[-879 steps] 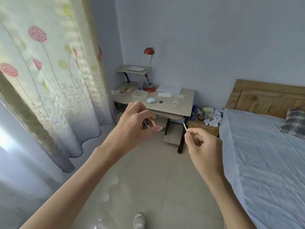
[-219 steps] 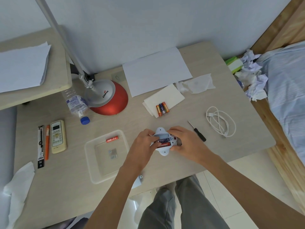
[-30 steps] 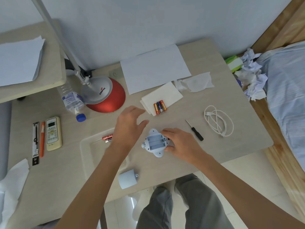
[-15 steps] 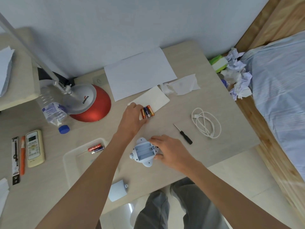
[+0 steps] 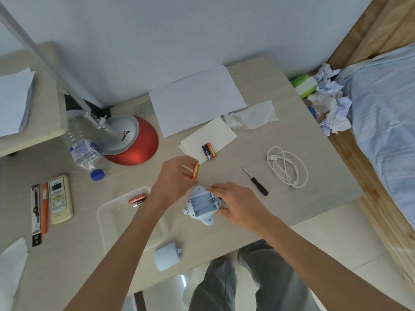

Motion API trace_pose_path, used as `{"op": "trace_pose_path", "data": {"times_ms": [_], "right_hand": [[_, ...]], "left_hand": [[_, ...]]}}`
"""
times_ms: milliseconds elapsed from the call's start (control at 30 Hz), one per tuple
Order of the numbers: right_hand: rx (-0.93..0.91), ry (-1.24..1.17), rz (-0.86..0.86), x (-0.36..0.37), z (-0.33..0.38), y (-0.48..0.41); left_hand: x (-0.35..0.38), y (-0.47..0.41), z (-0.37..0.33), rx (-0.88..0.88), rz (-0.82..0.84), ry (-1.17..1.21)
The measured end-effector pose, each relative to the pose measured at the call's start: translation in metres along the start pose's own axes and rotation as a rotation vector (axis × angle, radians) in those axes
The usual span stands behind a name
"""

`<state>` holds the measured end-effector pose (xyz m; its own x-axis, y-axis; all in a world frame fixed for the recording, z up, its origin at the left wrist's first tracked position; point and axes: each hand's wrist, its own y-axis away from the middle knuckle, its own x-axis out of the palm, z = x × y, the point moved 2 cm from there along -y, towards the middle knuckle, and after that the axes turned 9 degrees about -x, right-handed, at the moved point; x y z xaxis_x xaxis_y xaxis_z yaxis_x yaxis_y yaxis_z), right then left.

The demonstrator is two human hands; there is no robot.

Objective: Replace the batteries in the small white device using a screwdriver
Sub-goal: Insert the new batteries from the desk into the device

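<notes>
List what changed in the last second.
The left hand reached to the folded paper, pinched one orange battery and is carrying it back toward the white device; two batteries remain on the paper. Unchanged: the right hand steadies the device, its compartment empty; screwdriver and tray batteries lie as before.

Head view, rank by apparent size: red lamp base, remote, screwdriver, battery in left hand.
Largest to smallest:
1. red lamp base
2. remote
3. screwdriver
4. battery, pinched in the left hand
No near ties.
</notes>
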<state>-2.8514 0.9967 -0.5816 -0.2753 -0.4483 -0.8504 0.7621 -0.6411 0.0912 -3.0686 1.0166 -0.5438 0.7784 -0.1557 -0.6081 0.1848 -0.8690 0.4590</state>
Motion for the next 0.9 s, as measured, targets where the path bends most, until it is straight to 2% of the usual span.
{"op": "trace_pose_path", "data": {"times_ms": [167, 400, 500, 900], "right_hand": [[-0.008, 0.004, 0.013, -0.002, 0.004, -0.004], [-0.007, 0.007, 0.009, 0.000, 0.003, -0.003], [-0.004, 0.008, 0.005, 0.000, 0.002, -0.004], [0.006, 0.009, 0.019, 0.001, 0.002, -0.006]], "left_hand": [[-0.005, 0.046, 0.013, 0.147, 0.145, -0.156], [0.001, 0.061, 0.025, 0.225, 0.006, -0.246], [0.004, 0.056, 0.024, 0.266, 0.004, -0.251], [0.032, 0.044, 0.014, 0.177, -0.060, -0.182]]}}
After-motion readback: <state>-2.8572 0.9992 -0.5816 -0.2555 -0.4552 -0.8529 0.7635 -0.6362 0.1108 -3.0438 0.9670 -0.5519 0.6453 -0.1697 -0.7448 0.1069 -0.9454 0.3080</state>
